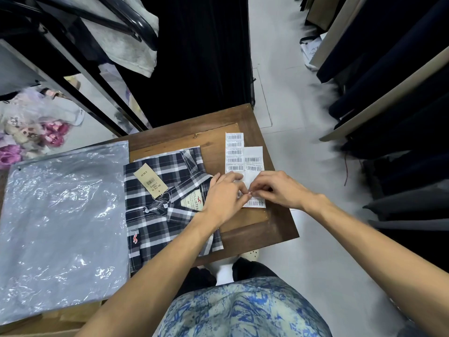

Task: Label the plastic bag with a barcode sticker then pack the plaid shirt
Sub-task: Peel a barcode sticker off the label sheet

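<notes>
A folded black-and-white plaid shirt [167, 203] with a tan price tag lies on the small wooden table [257, 229]. To its left a large clear plastic bag [60, 220] lies flat. Two strips of barcode stickers [252, 161] rest at the table's right side. My left hand [224, 195] presses on the nearer strip, its wrist over the shirt's collar. My right hand [277, 188] meets it from the right, and the fingertips of both pinch at one sticker on the strip. The sticker itself is mostly hidden under my fingers.
A black metal rack [80, 76] with bagged goods stands at the back left. Dark garments [388, 93] hang along the right side of the aisle. A black curtain [199, 57] is behind the table. The pale floor [291, 93] runs between them.
</notes>
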The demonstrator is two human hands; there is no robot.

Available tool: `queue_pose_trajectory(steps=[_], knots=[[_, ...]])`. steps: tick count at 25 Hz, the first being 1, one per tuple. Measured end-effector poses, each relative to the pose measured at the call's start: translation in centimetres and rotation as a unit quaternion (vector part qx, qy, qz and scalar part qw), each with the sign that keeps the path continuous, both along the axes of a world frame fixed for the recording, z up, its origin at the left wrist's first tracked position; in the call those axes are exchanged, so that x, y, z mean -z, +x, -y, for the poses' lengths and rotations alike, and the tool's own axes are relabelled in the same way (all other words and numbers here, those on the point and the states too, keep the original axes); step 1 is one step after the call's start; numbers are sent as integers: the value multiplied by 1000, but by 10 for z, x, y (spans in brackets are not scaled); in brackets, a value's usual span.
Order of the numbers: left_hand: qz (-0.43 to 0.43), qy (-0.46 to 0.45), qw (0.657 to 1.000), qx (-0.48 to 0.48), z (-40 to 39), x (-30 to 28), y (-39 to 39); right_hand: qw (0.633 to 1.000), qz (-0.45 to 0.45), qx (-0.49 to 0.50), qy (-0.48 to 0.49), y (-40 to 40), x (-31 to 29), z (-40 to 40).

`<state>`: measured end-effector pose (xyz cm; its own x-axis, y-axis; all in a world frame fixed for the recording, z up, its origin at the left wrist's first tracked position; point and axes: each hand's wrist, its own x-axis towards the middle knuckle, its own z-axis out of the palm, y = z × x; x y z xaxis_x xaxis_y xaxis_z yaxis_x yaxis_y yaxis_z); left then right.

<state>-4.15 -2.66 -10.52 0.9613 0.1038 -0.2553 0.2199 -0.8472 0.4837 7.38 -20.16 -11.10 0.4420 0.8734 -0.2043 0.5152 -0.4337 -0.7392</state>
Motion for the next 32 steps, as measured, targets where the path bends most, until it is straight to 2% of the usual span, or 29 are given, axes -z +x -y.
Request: queue_pose_trajectory(steps=[9,12,16,19,22,24,27,29,32], knots=[[-10,-57,997,-47,1,-11,10,999,-7,33,-6,-10,9,7],[-53,-60,996,-32,5,-20,13,999,4,42,-24,-8,8,6],[-11,-174,979,-103,6,-35,9,999,13,32,-40,-8,5,7],[17,-222,963,-153,1,-46,3,998,11,40,-42,-8,4,8],[37,-246,950,-187,-8,-53,-4,996,-40,76,-33,-7,0,8],[58,-264,940,-210,-14,-57,-9,982,-130,135,14,-8,-7,7],[95,-300,913,-260,-26,-66,-18,936,-286,183,97,-17,-31,-14],[114,-313,898,-287,-38,-73,-25,918,-320,196,128,-24,-49,-39],[151,-316,887,-302,-64,-84,-38,894,-324,257,174,-38,-63,-80]])
